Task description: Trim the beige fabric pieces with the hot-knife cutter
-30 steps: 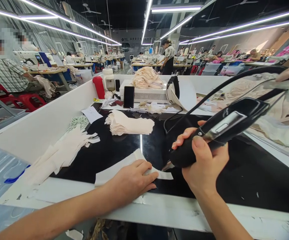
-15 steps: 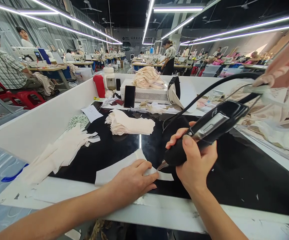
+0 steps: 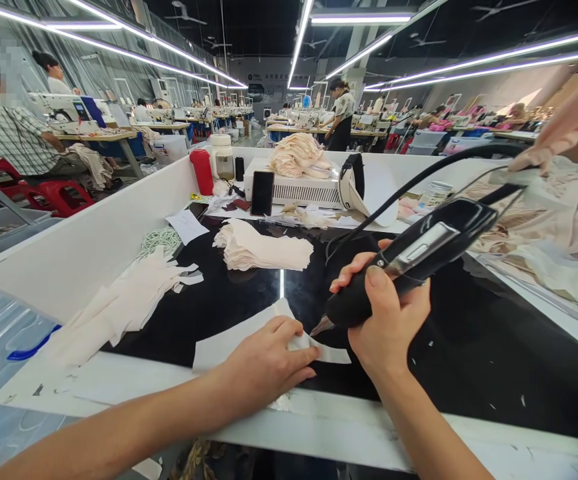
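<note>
My left hand (image 3: 269,353) lies over a pale piece of fabric (image 3: 229,343), pressing it against the black table surface with fingers spread. A narrow curved end of the fabric sticks out to the right, past the fingertips. My right hand (image 3: 389,313) is wrapped round a black corded power tool (image 3: 419,250) with a pointed metal tip. That tip points down and left, close to the fabric's edge beside my left fingers. Whether it touches the fabric, I cannot tell. Behind my hands lies a stack of pale fabric pieces (image 3: 269,245).
More pale cut pieces (image 3: 119,300) lie at the left by a white side board. A phone (image 3: 262,193), a red flask (image 3: 201,172) and a white box (image 3: 293,192) stand at the back. The tool's cable (image 3: 433,162) arches right. Co-workers sit or stand beyond.
The tool's tip has shifted slightly left and away from me along the fabric's edge. My left hand stays on the fabric. The whole view has drifted a little.
</note>
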A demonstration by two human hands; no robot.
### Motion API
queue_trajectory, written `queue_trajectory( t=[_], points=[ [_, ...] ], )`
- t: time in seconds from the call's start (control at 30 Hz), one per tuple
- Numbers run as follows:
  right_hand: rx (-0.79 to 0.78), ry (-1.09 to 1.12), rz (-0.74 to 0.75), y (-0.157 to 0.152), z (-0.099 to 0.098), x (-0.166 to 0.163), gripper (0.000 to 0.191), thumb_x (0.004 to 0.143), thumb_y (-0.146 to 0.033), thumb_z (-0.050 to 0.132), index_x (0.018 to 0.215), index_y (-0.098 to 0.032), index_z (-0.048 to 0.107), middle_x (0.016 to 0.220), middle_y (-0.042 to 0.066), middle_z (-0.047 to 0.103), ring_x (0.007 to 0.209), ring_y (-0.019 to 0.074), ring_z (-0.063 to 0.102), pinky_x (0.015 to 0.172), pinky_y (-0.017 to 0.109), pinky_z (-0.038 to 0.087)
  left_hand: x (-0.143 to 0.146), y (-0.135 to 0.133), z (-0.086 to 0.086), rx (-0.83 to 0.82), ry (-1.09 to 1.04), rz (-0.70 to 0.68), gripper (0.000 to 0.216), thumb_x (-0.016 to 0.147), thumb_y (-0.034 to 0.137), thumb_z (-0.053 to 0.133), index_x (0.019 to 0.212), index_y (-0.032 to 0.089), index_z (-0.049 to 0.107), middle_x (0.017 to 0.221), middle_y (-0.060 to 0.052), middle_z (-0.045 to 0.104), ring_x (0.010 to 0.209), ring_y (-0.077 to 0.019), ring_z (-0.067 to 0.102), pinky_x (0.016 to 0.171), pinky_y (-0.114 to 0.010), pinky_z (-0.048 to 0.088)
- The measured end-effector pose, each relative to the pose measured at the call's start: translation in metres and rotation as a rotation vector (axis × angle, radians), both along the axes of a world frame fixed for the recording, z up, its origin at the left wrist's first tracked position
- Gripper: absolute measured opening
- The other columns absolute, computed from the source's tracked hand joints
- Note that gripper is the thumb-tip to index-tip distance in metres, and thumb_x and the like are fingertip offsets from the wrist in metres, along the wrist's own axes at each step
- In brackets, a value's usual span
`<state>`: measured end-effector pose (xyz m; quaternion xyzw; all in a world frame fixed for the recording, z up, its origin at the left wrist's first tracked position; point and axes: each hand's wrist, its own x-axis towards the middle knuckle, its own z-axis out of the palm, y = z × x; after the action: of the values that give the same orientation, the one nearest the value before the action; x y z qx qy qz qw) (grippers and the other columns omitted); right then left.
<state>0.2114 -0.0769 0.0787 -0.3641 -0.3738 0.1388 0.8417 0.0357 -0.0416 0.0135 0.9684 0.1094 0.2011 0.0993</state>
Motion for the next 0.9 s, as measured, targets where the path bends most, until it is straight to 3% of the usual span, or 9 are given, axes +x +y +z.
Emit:
queue_trajectory(
  t=[0.3, 0.5, 0.73, 0.9],
  points=[
    [-0.032, -0.035, 0.018, 0.004, -0.006, -0.002, 0.033, 0.089, -0.037, 0.084, 0.107, -0.025, 0.060, 0.082, -0.005, 0.069, 0.062, 0.0128, 0.064, 0.057, 0.029, 0.059, 0.001, -0.001, 0.002, -0.005, -0.006, 0.002, 0.027, 0.106, 0.034, 0.067, 0.129, 0.021, 0.073, 0.121, -0.012, 0.061, 0.112, -0.0262, 0.064, 0.101, -0.039, 0.061],
    [0.001, -0.011, 0.016, 0.008, -0.003, -0.004, 0.039, 0.087, -0.040, 0.085, 0.112, -0.026, 0.060, 0.081, -0.006, 0.068, 0.058, 0.0122, 0.063, 0.055, 0.028, 0.057, 0.002, -0.001, 0.002, 0.002, 0.024, 0.004, 0.026, 0.107, 0.034, 0.066, 0.129, 0.021, 0.072, 0.118, -0.012, 0.062, 0.112, -0.0268, 0.064, 0.099, -0.039, 0.061],
    [-0.025, -0.037, 0.048, 0.013, -0.009, -0.004, 0.027, 0.091, -0.033, 0.081, 0.106, -0.027, 0.059, 0.086, -0.006, 0.069, 0.063, 0.0117, 0.064, 0.059, 0.029, 0.059, 0.002, 0.000, 0.000, -0.003, 0.033, 0.006, 0.028, 0.107, 0.035, 0.067, 0.130, 0.020, 0.073, 0.118, -0.013, 0.062, 0.112, -0.0275, 0.065, 0.097, -0.040, 0.061],
    [-0.046, -0.035, 0.032, 0.010, -0.006, 0.000, 0.028, 0.089, -0.035, 0.083, 0.104, -0.026, 0.060, 0.085, -0.005, 0.068, 0.063, 0.0128, 0.064, 0.058, 0.030, 0.057, 0.000, 0.003, 0.004, -0.096, 0.060, 0.008, 0.030, 0.107, 0.034, 0.067, 0.133, 0.020, 0.072, 0.120, -0.012, 0.065, 0.112, -0.0269, 0.066, 0.101, -0.040, 0.059]
  ],
)
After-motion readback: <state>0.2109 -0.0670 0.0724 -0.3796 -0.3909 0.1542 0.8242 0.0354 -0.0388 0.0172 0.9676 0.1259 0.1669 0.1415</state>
